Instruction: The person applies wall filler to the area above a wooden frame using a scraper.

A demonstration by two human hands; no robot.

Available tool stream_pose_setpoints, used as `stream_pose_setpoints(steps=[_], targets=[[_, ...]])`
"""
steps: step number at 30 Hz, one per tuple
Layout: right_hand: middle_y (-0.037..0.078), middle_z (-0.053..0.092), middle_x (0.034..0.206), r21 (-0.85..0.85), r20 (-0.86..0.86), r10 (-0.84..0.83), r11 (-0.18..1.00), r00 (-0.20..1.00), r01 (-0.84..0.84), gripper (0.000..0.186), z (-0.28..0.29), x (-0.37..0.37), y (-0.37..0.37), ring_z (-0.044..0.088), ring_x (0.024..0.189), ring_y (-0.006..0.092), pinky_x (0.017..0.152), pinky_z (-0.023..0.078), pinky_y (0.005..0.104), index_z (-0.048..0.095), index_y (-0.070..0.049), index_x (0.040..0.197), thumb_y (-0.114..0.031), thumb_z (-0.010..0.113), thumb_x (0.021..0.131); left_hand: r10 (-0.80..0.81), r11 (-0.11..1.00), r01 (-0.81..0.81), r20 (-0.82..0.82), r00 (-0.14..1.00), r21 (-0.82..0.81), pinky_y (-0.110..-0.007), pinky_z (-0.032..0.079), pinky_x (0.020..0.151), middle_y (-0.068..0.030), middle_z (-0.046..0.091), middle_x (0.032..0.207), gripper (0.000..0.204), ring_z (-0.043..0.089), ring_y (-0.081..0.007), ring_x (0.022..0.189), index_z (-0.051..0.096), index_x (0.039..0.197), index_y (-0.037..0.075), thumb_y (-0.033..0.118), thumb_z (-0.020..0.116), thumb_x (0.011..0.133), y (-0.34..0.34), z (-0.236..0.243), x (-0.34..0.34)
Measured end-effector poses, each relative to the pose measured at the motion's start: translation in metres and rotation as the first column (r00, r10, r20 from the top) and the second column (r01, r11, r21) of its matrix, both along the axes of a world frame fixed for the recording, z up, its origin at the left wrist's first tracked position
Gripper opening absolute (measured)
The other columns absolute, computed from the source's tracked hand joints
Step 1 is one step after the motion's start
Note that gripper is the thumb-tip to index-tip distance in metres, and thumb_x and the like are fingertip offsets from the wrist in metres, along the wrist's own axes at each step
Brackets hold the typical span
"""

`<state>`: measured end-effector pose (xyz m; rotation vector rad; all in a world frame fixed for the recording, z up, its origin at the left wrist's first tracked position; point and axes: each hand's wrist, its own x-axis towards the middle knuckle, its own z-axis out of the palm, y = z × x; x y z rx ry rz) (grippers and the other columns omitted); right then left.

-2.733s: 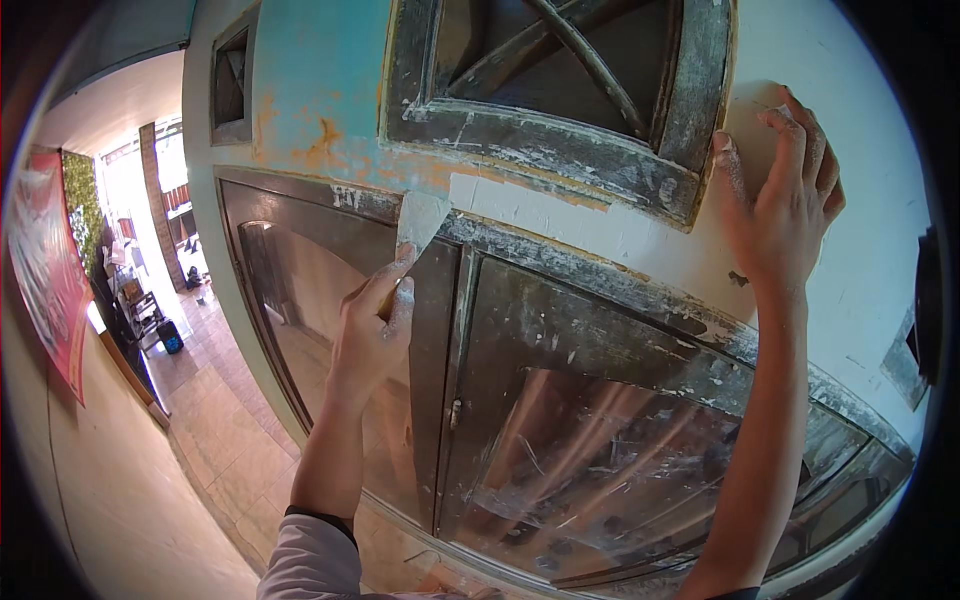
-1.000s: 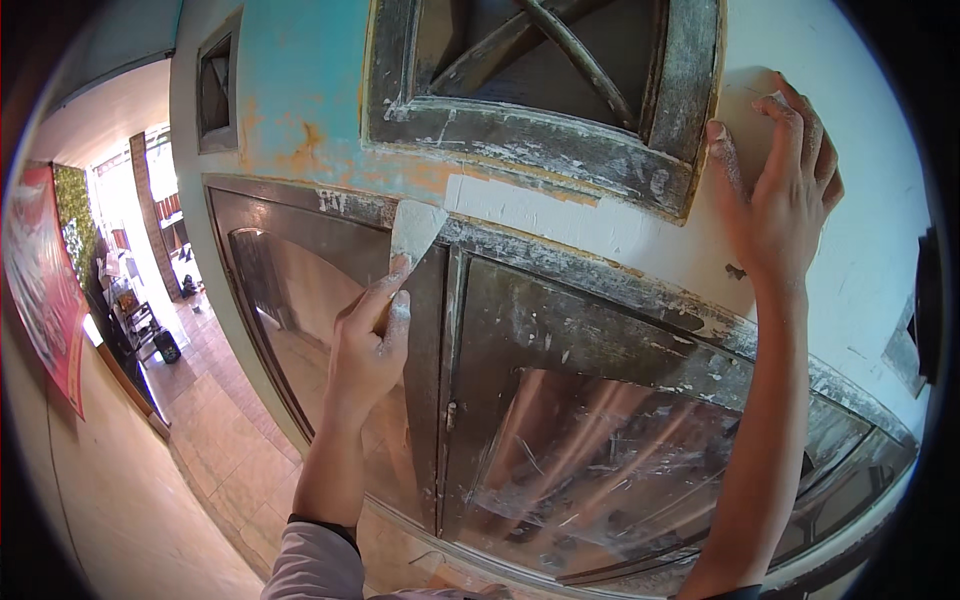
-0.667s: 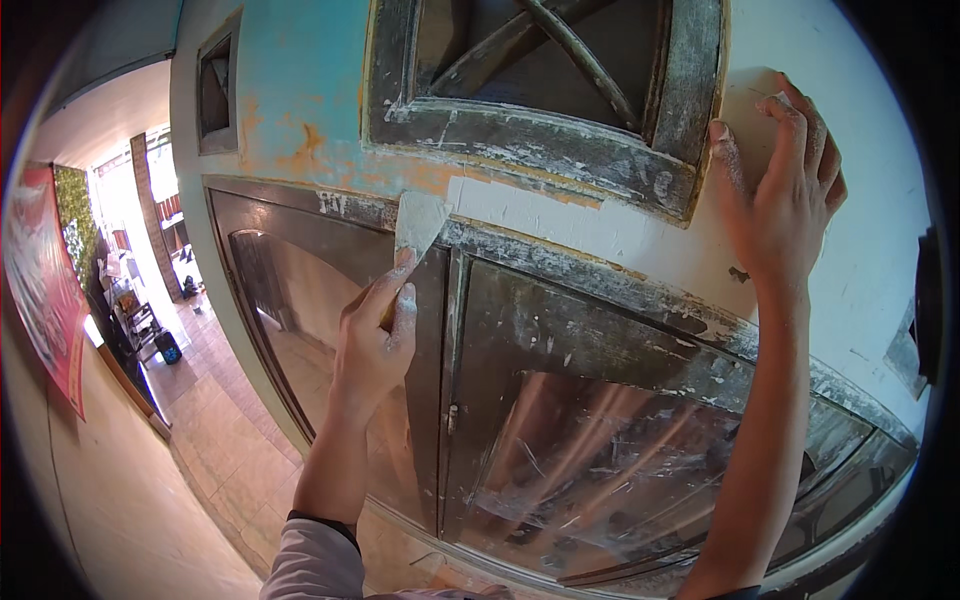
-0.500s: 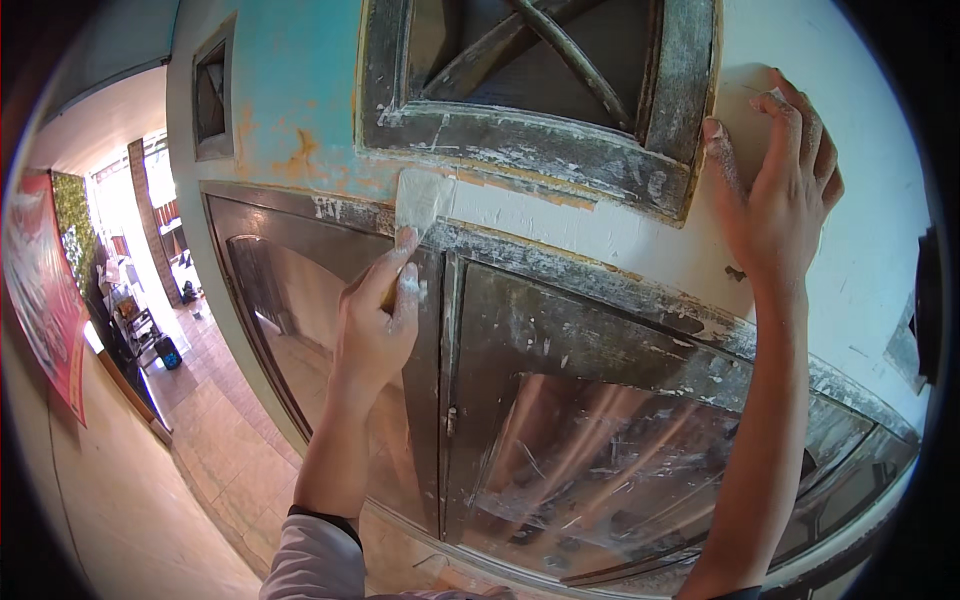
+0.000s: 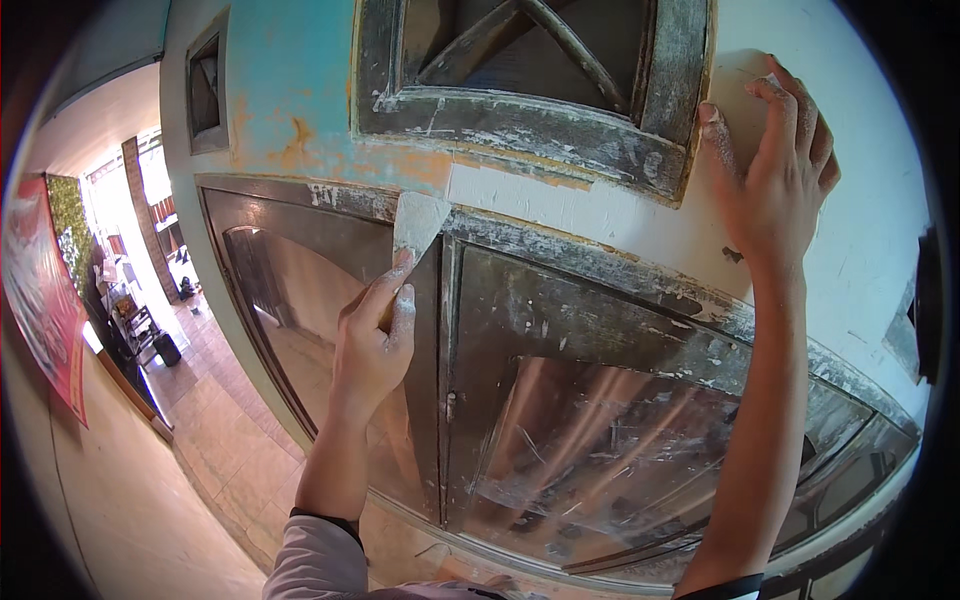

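My left hand (image 5: pixel 375 335) is closed round the handle of a putty knife (image 5: pixel 420 220), its broad blade pointing up and smeared with whitish paste. The blade lies over the top rail of the dark wooden door frame (image 5: pixel 340 198), just below the left end of a white-coated wall strip (image 5: pixel 540 203). White residue covers my thumb and fingertip. My right hand (image 5: pixel 775 170) leans on the white wall (image 5: pixel 860 130) with fingers spread and dusty, beside the wooden vent frame (image 5: pixel 675 110); I see no tool in it.
Double doors with glass panels (image 5: pixel 610 450) fill the lower middle. Teal and orange-stained wall (image 5: pixel 290 110) lies left of the vent. A tiled passage (image 5: pixel 235 430) runs off at far left, past a red banner (image 5: pixel 45 290) and a black bin (image 5: pixel 166 348).
The putty knife has dropped slightly from the wall strip onto the door frame's top rail, its blade tilting further right. My right hand keeps its place on the wall.
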<state>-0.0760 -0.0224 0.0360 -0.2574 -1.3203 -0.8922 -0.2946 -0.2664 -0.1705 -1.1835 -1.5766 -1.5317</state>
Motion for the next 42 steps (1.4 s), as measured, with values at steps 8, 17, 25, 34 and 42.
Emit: stream_pose_setpoints(steps=[8, 17, 25, 34, 42], targets=[[0.000, 0.052, 0.148, -0.079, 0.005, -0.008, 0.997, 1.000, 0.008, 0.045, -0.001, -0.001, 0.001, 0.044, 0.138, 0.0304, 0.111, 0.031, 0.0503, 0.058, -0.020, 0.124, -0.045, 0.073, 0.090, -0.008, 0.998, 0.014, 0.097, 0.995, -0.067, -0.032, 0.049, 0.102, -0.0202, 0.065, 0.134, 0.030, 0.063, -0.0235, 0.124, 0.062, 0.129, -0.005, -0.002, 0.059, 0.099, 0.001, 0.001, 0.002], [0.002, 0.056, 0.141, -0.033, 0.001, -0.012, 0.999, 1.000, 0.012, 0.043, 0.000, -0.001, -0.002, 0.050, 0.130, 0.0290, 0.106, 0.033, 0.0495, 0.057, -0.017, 0.120, -0.043, 0.073, 0.090, 0.083, 0.996, -0.081, -0.084, 0.993, 0.030, -0.029, 0.052, 0.069, -0.0194, 0.072, 0.105, 0.037, 0.068, -0.0238, 0.076, 0.064, 0.131, 0.001, -0.005, 0.057, 0.095, 0.012, -0.006, -0.006], [0.001, 0.055, 0.142, -0.028, 0.009, -0.022, 0.999, 1.000, 0.022, 0.043, 0.000, 0.000, -0.003, 0.049, 0.131, 0.0285, 0.105, 0.034, 0.0494, 0.057, -0.018, 0.121, -0.043, 0.072, 0.090, 0.032, 0.996, -0.026, -0.060, 0.998, 0.091, -0.026, 0.049, 0.064, -0.0178, 0.072, 0.103, 0.036, 0.063, -0.0164, 0.070, 0.064, 0.130, -0.001, -0.006, 0.058, 0.095, 0.023, -0.016, -0.012], [0.002, 0.055, 0.142, -0.036, -0.002, -0.031, 0.999, 1.000, 0.031, 0.043, 0.001, -0.001, -0.003, 0.049, 0.131, 0.0293, 0.107, 0.032, 0.0493, 0.057, -0.017, 0.121, -0.043, 0.072, 0.090, 0.042, 0.995, -0.028, -0.144, 0.989, 0.099, -0.030, 0.054, 0.080, -0.0197, 0.071, 0.120, 0.034, 0.072, -0.0239, 0.095, 0.063, 0.130, -0.002, -0.004, 0.057, 0.096, 0.025, 0.005, -0.017], [0.002, 0.055, 0.142, -0.050, -0.007, -0.007, 0.999, 1.000, 0.007, 0.042, -0.001, -0.002, -0.005, 0.049, 0.130, 0.0284, 0.107, 0.032, 0.0488, 0.059, -0.015, 0.119, -0.044, 0.071, 0.091, 0.053, 0.997, -0.044, -0.141, 0.989, 0.069, -0.030, 0.053, 0.090, -0.0186, 0.070, 0.122, 0.033, 0.070, -0.0235, 0.108, 0.062, 0.131, -0.002, -0.001, 0.056, 0.099, 0.014, 0.024, -0.007]])
